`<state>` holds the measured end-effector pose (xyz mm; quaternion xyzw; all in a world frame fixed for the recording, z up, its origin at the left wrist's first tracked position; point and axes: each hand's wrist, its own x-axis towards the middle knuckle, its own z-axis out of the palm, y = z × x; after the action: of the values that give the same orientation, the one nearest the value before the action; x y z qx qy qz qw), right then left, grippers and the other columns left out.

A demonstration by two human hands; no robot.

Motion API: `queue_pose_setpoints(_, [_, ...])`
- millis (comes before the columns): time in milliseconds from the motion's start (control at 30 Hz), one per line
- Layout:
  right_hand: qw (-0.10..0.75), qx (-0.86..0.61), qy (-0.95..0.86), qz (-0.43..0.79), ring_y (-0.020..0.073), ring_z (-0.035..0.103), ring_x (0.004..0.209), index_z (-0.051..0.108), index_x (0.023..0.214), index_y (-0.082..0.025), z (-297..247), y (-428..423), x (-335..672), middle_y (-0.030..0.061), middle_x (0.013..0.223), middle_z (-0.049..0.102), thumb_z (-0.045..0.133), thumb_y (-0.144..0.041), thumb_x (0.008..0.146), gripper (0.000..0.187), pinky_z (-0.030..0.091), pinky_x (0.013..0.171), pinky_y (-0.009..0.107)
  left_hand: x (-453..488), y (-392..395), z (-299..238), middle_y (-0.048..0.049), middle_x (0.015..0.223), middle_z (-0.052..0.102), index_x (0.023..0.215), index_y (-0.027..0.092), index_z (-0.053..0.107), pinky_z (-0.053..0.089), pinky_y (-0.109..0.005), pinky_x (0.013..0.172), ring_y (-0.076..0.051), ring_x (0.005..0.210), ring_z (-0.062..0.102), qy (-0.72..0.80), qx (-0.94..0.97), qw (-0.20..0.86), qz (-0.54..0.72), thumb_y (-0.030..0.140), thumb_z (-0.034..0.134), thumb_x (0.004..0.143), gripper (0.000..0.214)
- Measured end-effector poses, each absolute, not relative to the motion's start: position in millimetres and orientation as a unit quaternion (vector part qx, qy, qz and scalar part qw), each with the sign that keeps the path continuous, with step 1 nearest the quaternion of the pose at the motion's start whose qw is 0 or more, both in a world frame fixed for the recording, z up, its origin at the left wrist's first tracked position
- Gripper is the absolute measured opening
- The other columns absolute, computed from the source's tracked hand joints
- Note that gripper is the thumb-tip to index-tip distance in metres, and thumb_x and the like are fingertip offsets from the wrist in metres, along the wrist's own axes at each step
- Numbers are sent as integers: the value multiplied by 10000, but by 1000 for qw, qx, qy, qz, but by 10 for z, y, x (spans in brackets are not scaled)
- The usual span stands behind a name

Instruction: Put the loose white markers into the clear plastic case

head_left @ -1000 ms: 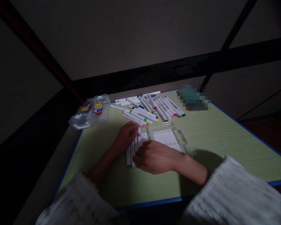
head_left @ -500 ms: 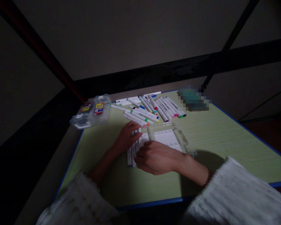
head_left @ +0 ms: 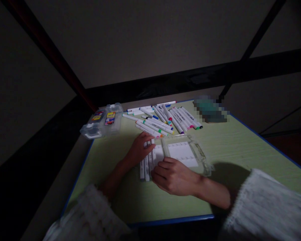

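Marker row [head_left: 145, 165] between hands — left hand [head_left: 139, 149] splayed flat on top, right hand [head_left: 174, 176] curled alongside, grip unclear.

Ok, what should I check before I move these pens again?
1. The row of white marker pens lies side by side on the green table: ok.
2. The left hand rests flat on the row's far ends: ok.
3. The right hand touches the row's right side: ok; how firmly it grips: cannot tell.
4. The clear plastic case lies open right beside the row: ok.
5. The loose white markers with coloured caps lie flat beyond the hands: ok.
6. Cap colours in the row: cannot tell, too dark.
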<state>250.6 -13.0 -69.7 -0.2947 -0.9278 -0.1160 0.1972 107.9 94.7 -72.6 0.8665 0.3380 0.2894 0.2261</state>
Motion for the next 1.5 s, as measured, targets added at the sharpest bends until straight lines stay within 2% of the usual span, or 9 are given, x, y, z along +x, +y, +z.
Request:
queue_pose_setpoints(167, [207, -341, -914, -73, 140, 496, 649, 545, 770, -160, -659, -161, 2508, 15, 670, 574, 431, -236, 880, 175, 290, 617, 301, 1077, 967, -752, -35, 863, 566, 902, 156, 618, 458, -305, 803, -160, 847, 552, 338, 867, 221, 293, 136, 576, 707, 201])
queue_pose_setpoints(567, [178, -327, -927, -55, 142, 507, 677, 573, 898, -154, -582, -172, 2536, 20, 747, 578, 439, -211, 873, 148, 320, 611, 290, 1077, 970, -714, -38, 855, 612, 825, 146, 630, 470, -286, 789, -148, 816, 581, 334, 856, 247, 307, 82, 598, 667, 174])
queue_pose_setpoints(1067, [139, -344, -928, -27, 139, 515, 675, 560, 767, -160, -557, -164, 2546, 18, 737, 573, 409, -209, 873, 191, 335, 620, 294, 1065, 1007, -777, -32, 833, 621, 809, 144, 629, 471, -285, 771, -149, 807, 585, 311, 863, 243, 315, 86, 631, 660, 160])
queue_pose_setpoints(1500, [129, -332, -934, 11, 152, 530, 729, 599, 863, -159, -533, -142, 2591, 27, 772, 593, 388, -221, 885, 221, 375, 672, 288, 1055, 1006, -788, -35, 856, 639, 820, 153, 622, 467, -312, 802, -164, 841, 590, 319, 872, 222, 298, 87, 635, 657, 177])
